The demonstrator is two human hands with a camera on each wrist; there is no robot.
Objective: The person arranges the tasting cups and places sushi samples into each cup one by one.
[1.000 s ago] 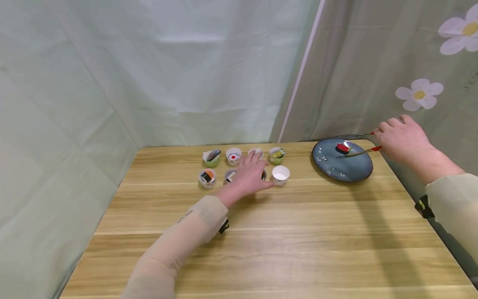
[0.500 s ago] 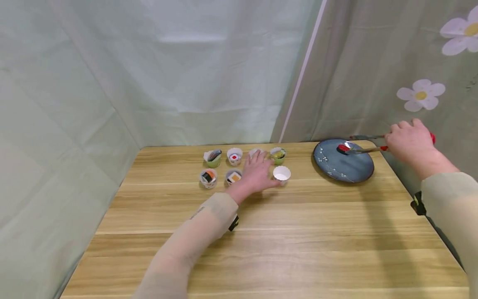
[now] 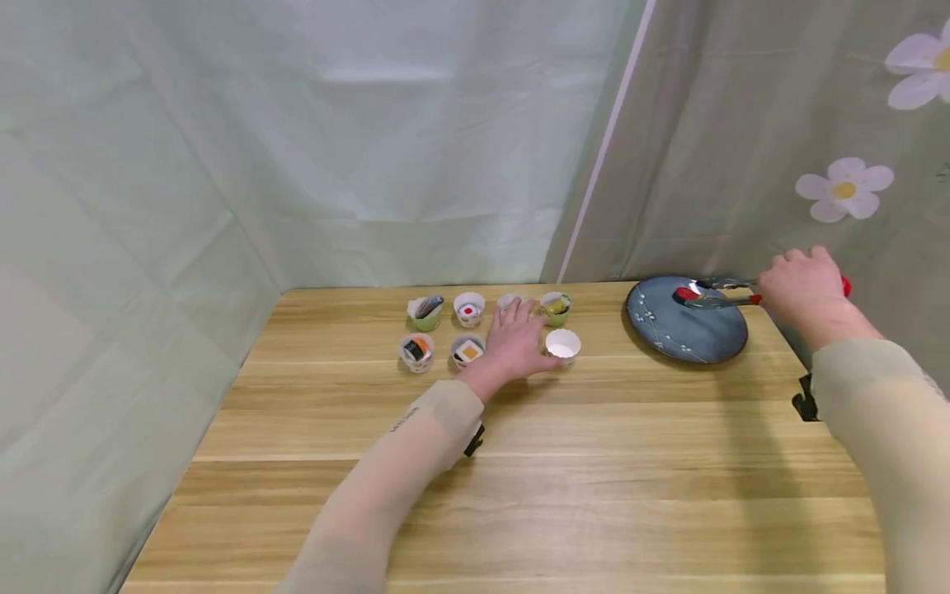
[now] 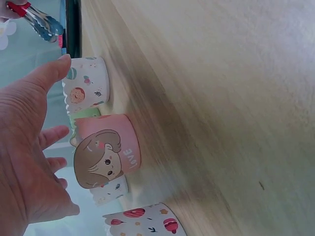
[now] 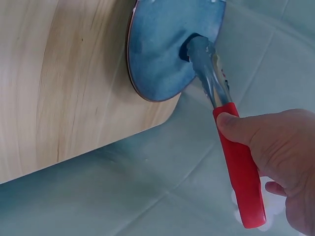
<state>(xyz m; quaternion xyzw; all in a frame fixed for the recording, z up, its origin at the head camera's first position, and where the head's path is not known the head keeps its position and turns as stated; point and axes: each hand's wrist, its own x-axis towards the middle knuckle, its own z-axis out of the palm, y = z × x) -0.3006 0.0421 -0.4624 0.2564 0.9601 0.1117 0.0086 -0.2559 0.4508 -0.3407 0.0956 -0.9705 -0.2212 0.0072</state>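
Observation:
My right hand grips the red handles of metal tongs. The tongs' tips lie over the dark blue plate, on either side of or against a small red-topped sushi piece; whether they pinch it is unclear. My left hand hovers over the cups with fingers spread. Its thumb is at the rim of a white paper cup, whose inside shows bare. In the left wrist view a pink cup with a cartoon face stands beneath the palm, hidden from the head camera.
Two rows of paper cups line the table's back: one with an orange-and-black piece, one with a yellow-and-white piece, a green cup at back left, another green cup at back right. A curtain hangs behind.
The tongs' arms have come closer together around the red-topped piece, and my right hand has shifted slightly lower. My left hand has moved a little to the right, toward the white cup.

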